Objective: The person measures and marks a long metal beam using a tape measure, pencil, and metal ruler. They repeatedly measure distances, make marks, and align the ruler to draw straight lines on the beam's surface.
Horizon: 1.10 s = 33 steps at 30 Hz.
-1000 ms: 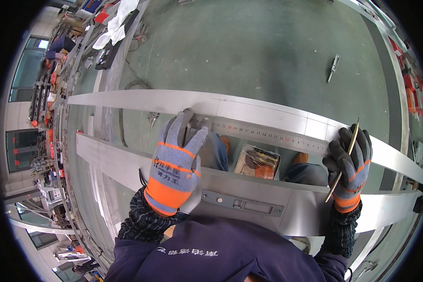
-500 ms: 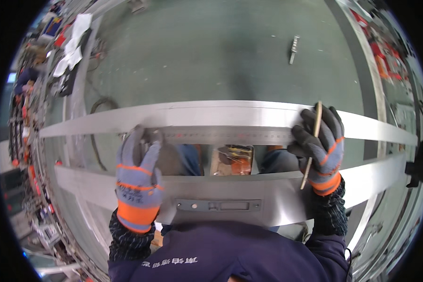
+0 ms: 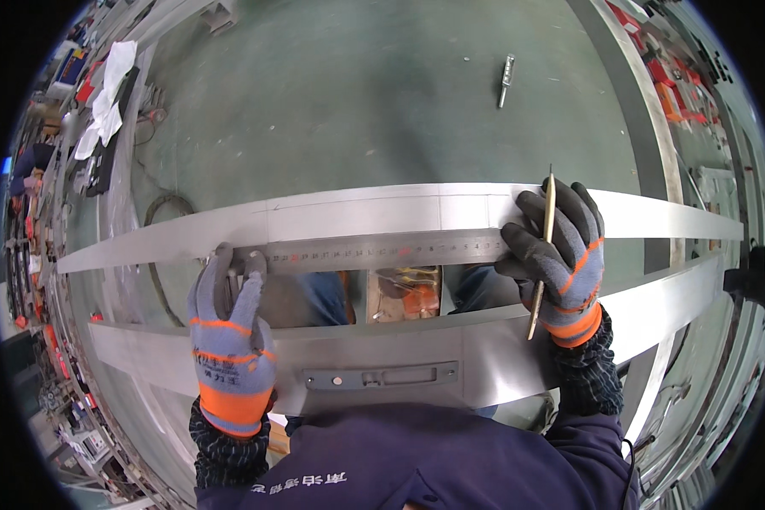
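Note:
A long steel ruler (image 3: 357, 251) lies along the near side of a bright metal bar (image 3: 357, 204). At the ruler's left end, my left hand (image 3: 234, 331) is closed, thumb and fingers pinching it. My right hand (image 3: 561, 255) has its fingertips at the ruler's right end, touching the bar. A thin tan pencil (image 3: 542, 263) slants through the right hand, its dark point upward beyond the bar. Fine lines cross the bar's face. Both hands wear grey gloves with orange bands.
Nearer me runs a second, wider metal bar (image 3: 501, 357) with a recessed latch plate (image 3: 382, 376). Below, between my legs, is a box (image 3: 404, 296) of tools. A small metal piece (image 3: 506, 81) lies on the green floor (image 3: 340, 110). White cloth (image 3: 110, 93) hangs at left.
The whole view has shifted slightly, so the bars, ruler and hands appear farther left. Both hands keep about the same places on the ruler, and the pencil stays in the right hand.

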Each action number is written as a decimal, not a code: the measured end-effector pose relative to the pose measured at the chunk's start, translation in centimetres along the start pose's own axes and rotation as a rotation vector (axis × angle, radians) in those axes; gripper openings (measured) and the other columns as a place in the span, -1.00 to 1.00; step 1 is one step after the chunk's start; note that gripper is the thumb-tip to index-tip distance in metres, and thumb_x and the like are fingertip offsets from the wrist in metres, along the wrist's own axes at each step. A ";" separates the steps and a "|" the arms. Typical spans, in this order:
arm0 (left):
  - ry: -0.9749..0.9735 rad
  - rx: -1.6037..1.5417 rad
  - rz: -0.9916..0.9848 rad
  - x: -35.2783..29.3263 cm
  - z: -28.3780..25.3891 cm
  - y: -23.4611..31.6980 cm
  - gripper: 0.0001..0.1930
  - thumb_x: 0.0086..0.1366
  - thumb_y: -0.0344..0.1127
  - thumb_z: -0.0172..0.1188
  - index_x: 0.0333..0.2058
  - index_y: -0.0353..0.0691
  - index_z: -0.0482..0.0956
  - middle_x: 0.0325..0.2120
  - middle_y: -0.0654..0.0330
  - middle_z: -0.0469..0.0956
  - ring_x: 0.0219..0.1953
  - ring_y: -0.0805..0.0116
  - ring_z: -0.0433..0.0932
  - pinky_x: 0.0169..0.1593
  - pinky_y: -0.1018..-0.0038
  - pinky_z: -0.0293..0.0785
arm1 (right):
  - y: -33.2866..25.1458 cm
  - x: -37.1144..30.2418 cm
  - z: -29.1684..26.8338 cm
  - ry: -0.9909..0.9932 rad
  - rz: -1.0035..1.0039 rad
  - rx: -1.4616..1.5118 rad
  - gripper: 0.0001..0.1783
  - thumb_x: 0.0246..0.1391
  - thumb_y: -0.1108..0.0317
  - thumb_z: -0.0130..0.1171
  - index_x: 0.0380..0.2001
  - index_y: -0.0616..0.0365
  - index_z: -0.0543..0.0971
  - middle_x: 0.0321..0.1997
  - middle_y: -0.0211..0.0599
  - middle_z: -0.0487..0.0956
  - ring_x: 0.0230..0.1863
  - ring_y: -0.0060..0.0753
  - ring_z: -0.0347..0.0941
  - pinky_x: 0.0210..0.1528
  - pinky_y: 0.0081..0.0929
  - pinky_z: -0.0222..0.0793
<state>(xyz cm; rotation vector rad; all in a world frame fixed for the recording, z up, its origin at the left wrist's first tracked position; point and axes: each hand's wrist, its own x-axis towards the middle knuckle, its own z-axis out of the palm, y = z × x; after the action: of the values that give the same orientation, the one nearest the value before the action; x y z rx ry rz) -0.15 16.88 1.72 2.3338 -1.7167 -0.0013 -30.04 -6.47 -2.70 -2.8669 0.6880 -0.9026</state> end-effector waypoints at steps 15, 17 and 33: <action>-0.071 0.024 -0.023 -0.1 -0.5 0.2 -0.27 -0.05 -0.65 0.12 0.19 -0.08 0.62 0.30 -0.16 0.32 0.30 -0.28 0.32 0.38 0.02 0.33 | -4.8 9.3 -3.4 -0.288 -0.024 0.972 -0.62 0.41 0.36 -0.08 0.09 0.43 0.53 -0.07 0.08 0.67 -0.06 -0.15 0.67 0.10 -0.18 0.54; -0.068 0.024 -0.016 0.0 -0.5 0.2 -0.29 -0.05 -0.64 0.14 0.18 -0.09 0.62 0.30 -0.18 0.32 0.31 -0.29 0.31 0.39 0.00 0.30 | -6.3 11.4 -2.3 -0.330 0.013 0.980 -0.70 0.36 0.43 -0.01 0.02 0.37 0.56 -0.18 -0.02 0.65 -0.20 -0.24 0.65 -0.08 -0.31 0.55; -0.085 0.035 -0.014 -0.5 -0.2 0.1 -0.34 -0.06 -0.59 0.22 0.13 -0.14 0.63 0.32 -0.19 0.28 0.34 -0.29 0.27 0.39 -0.04 0.26 | -7.8 13.4 3.6 -0.449 -0.023 0.856 -0.69 0.24 0.30 0.22 -0.02 0.24 0.58 -0.38 -0.11 0.68 -0.44 -0.14 0.64 -0.29 -0.34 0.58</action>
<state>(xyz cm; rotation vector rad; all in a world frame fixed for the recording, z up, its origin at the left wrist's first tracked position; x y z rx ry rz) -0.37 17.40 1.86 2.4034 -1.7528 -0.0751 -15.16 -5.46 2.89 -2.1642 0.1488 -0.3713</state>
